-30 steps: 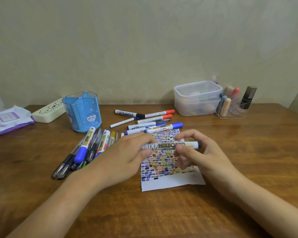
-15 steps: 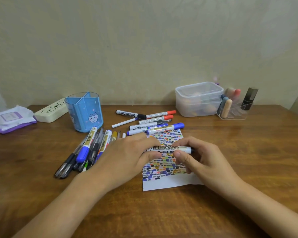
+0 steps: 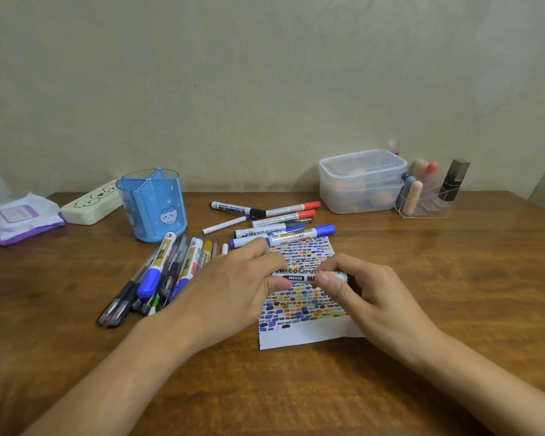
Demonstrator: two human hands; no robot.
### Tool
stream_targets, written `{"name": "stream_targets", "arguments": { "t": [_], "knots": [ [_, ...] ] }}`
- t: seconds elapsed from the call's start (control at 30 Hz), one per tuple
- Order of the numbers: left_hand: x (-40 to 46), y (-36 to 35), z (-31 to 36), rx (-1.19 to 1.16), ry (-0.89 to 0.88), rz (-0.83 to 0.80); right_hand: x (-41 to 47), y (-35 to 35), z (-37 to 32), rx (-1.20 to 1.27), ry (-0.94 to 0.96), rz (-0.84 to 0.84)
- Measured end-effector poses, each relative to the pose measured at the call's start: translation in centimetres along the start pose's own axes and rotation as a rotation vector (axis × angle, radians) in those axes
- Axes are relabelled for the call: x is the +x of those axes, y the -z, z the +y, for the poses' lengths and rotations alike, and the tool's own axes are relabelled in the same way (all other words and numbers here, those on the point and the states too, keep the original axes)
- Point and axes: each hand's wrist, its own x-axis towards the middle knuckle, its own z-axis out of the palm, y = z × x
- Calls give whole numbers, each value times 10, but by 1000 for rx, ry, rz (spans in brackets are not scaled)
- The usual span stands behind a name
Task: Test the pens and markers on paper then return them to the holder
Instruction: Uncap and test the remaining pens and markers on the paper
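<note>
A white whiteboard marker [image 3: 299,274] lies crosswise just above the paper [image 3: 306,335], a white sheet covered with small coloured test marks. My left hand [image 3: 236,287] grips its left end and my right hand [image 3: 368,294] pinches its right end. The marker's ends are hidden by my fingers. The blue divided holder [image 3: 153,204] stands empty at the back left. A pile of pens and markers [image 3: 158,275] lies left of my left hand. Several more markers [image 3: 274,218] lie behind the paper.
At the far left lie a cream pencil case [image 3: 90,204] and a purple wipes pack [image 3: 16,217]. At the back right stand a clear lidded plastic box [image 3: 361,180] and a clear organiser [image 3: 428,196] with small items. The table is brown wood.
Both hands have drawn closer together along the marker and sunk lower toward the paper. Less of the marker's barrel shows between them now.
</note>
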Motion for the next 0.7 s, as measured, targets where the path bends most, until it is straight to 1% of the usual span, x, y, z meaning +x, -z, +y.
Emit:
{"name": "stream_targets", "arguments": {
  "t": [0.17, 0.27, 0.37, 0.43, 0.53, 0.6, 0.63, 0.7],
  "knots": [
    [1, 1, 0, 0, 3, -14, -1, 2, -1, -59, -2, -19],
    [3, 3, 0, -39, 10, -27, -1, 1, 0, -37, -9, -10],
    [2, 6, -2, -69, 14, 6, 1, 0, 2, -9, -17, -4],
    [2, 8, -4, -26, -25, 32, 1, 1, 3, -10, -3, 3],
    [1, 12, -6, 45, -68, -15, 2, 2, 2, -14, 11, 25],
    [1, 18, -13, 28, -34, -62, 2, 3, 0, -8, 2, 47],
    [0, 22, -17, 14, -8, -60, 2, 4, -1, 1, -10, 44],
    [0, 30, -28, -1, 65, 5, 2, 5, -2, 3, -34, 24]
  ]
}}
